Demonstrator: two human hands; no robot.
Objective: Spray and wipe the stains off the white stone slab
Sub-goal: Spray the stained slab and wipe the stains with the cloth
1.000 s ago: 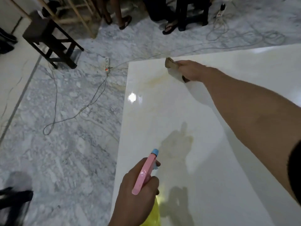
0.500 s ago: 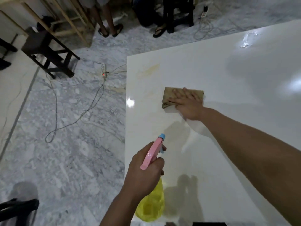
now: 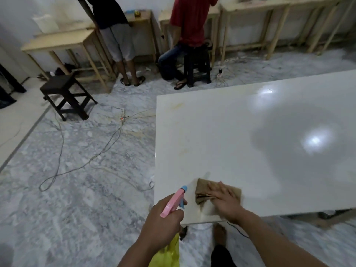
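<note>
Left hand (image 3: 163, 218) curled round pink-headed spray bottle (image 3: 171, 204), right hand (image 3: 224, 201) fingers spread flat on brown cloth (image 3: 204, 191), white slab (image 3: 250, 143) 6 o'clock edge, yellow stain (image 3: 178, 106) at 11 o'clock, no readable labels

Single head-worn wide-angle view, looking forward and steeply down. Both hands sit close at bottom centre over the near corner of the white slab (image 3: 250, 135); marble floor (image 3: 77, 189) left; wooden benches (image 3: 57, 42) far along the top.
</note>
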